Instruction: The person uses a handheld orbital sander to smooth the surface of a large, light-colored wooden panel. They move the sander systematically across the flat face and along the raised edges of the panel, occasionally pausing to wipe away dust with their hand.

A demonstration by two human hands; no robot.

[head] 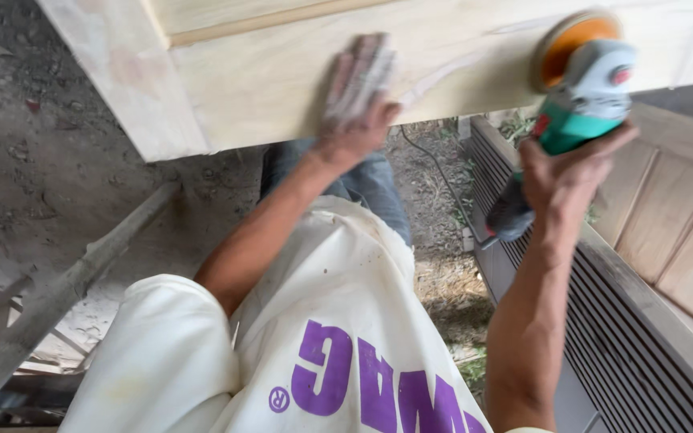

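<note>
I see my left hand (356, 100) lying flat on the pale wooden door panel (282, 76), fingers spread and blurred, palm pressed to the bare wood near its lower edge; that grip is released, grasping nothing. The panel fills the top of the view and runs off both sides, tilted a little, with a raised frame strip along its upper part.

My right hand (567, 172) has its grip clenched around the body of a green and grey power sander (583, 96). The tool's round orange disc (569, 40) meets the panel's face at the upper right, well apart from my left hand. The sander's dark rear end sticks out below my wrist, and a thin cord trails off toward the ground.

Below me I see my white shirt (314, 337) with purple lettering and blue trousers. To the right stands a dark slatted frame (627, 329) beside another wooden panel (675, 216). A grey bar (66, 289) crosses the dusty ground (42, 160) at left.
</note>
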